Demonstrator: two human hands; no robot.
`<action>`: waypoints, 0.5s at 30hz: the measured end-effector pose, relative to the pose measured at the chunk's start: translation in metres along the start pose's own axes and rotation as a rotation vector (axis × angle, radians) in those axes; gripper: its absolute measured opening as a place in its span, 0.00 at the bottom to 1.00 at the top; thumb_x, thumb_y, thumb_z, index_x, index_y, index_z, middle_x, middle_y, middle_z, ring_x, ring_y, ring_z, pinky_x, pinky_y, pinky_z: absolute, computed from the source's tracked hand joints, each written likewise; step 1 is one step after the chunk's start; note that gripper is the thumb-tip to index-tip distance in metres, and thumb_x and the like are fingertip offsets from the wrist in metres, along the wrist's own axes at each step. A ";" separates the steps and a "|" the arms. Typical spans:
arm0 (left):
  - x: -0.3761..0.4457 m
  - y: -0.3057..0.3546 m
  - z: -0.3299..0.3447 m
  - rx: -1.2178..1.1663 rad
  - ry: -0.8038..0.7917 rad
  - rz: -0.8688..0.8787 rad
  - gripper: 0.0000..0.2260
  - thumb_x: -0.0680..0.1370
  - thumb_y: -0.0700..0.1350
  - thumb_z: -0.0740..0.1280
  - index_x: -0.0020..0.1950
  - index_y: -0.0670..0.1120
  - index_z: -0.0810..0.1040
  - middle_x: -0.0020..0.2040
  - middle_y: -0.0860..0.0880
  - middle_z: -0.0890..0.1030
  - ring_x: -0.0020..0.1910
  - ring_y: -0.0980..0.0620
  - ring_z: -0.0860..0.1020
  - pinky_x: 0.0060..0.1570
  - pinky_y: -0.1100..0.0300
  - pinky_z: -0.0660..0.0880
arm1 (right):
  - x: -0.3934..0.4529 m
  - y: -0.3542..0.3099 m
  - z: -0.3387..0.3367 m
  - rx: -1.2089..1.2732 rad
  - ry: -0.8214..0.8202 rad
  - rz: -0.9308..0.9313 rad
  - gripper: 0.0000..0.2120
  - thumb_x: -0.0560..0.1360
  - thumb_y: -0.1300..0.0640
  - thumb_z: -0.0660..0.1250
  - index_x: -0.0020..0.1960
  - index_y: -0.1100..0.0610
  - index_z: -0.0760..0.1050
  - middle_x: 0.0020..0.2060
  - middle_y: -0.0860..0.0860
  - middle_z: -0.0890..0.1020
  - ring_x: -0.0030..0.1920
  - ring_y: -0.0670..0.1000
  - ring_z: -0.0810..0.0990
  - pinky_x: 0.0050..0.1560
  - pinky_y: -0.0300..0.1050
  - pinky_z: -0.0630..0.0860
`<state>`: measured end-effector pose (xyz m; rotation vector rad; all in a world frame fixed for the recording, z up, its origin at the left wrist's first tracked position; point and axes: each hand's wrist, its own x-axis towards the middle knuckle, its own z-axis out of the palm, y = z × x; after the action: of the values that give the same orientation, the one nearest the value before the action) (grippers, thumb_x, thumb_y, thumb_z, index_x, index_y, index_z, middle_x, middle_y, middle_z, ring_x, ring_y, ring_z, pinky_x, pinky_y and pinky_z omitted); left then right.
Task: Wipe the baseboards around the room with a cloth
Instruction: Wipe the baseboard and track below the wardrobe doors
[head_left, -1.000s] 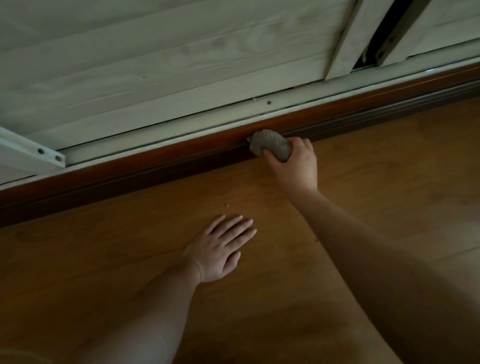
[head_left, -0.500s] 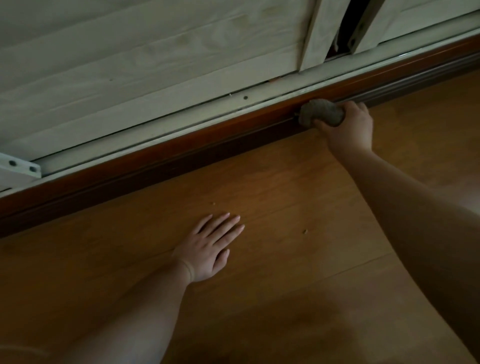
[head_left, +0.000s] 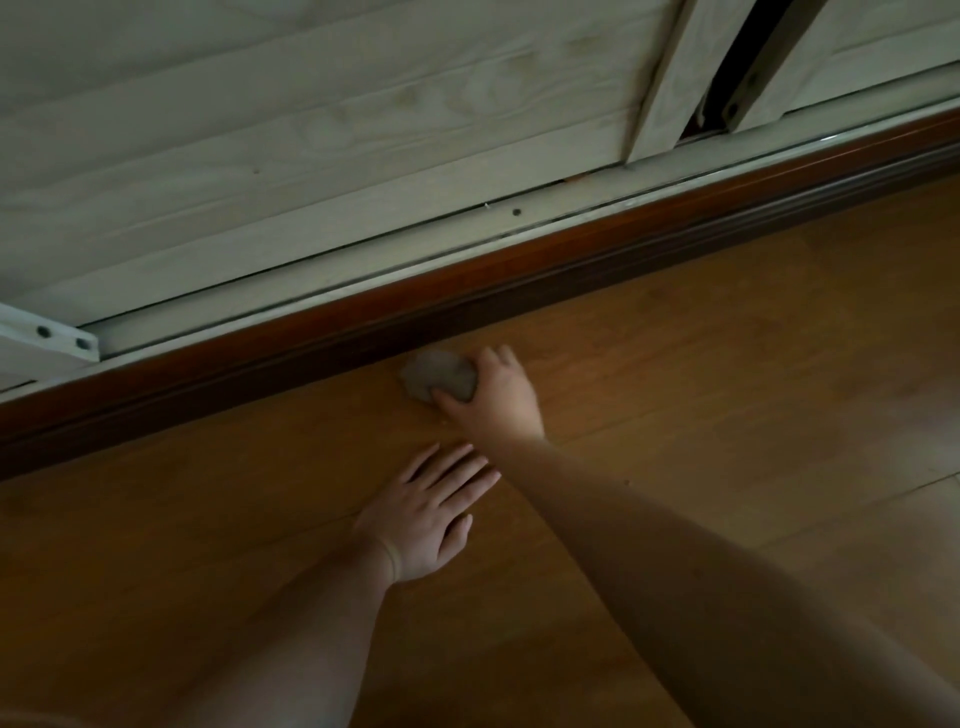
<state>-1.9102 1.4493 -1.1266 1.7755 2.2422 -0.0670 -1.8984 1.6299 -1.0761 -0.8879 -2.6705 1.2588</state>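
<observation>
While our left hand (head_left: 426, 514) lies flat, fingers straight, on the wood floor (head_left: 727, 364), our right hand (head_left: 493, 400) grips a balled grey cloth (head_left: 434, 375) at the reddish-brown baseboard (head_left: 467, 291).

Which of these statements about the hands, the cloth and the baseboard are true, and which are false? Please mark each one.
1. The right hand grips a grey cloth. True.
2. The left hand holds a second cloth. False: it lies flat on the wooden floor, fingers spread, holding nothing.
3. The cloth is at the foot of the brown baseboard. True.
4. The baseboard is white. False: it is reddish brown; the sliding door panels above it are pale.
</observation>
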 end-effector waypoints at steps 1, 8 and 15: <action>0.000 0.000 0.001 0.011 0.007 -0.006 0.26 0.80 0.55 0.59 0.78 0.52 0.60 0.76 0.50 0.68 0.76 0.49 0.61 0.76 0.47 0.52 | 0.002 -0.007 0.006 -0.019 -0.020 -0.049 0.22 0.73 0.47 0.72 0.62 0.56 0.74 0.54 0.50 0.73 0.56 0.50 0.74 0.52 0.39 0.70; -0.001 -0.001 -0.001 -0.033 -0.012 0.009 0.29 0.82 0.55 0.56 0.82 0.53 0.51 0.82 0.53 0.50 0.81 0.51 0.50 0.77 0.46 0.49 | 0.034 0.008 -0.024 -0.151 -0.004 -0.113 0.22 0.74 0.49 0.73 0.64 0.56 0.73 0.57 0.52 0.74 0.58 0.52 0.75 0.58 0.44 0.73; 0.000 -0.001 -0.001 -0.039 -0.052 0.004 0.29 0.83 0.56 0.54 0.82 0.53 0.48 0.83 0.53 0.46 0.81 0.51 0.47 0.76 0.45 0.49 | 0.046 0.084 -0.108 -0.150 0.218 0.240 0.24 0.72 0.53 0.74 0.65 0.59 0.72 0.61 0.57 0.73 0.62 0.57 0.73 0.65 0.51 0.71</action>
<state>-1.9111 1.4492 -1.1258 1.7382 2.1891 -0.0668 -1.8659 1.7702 -1.0735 -1.3166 -2.5695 0.9406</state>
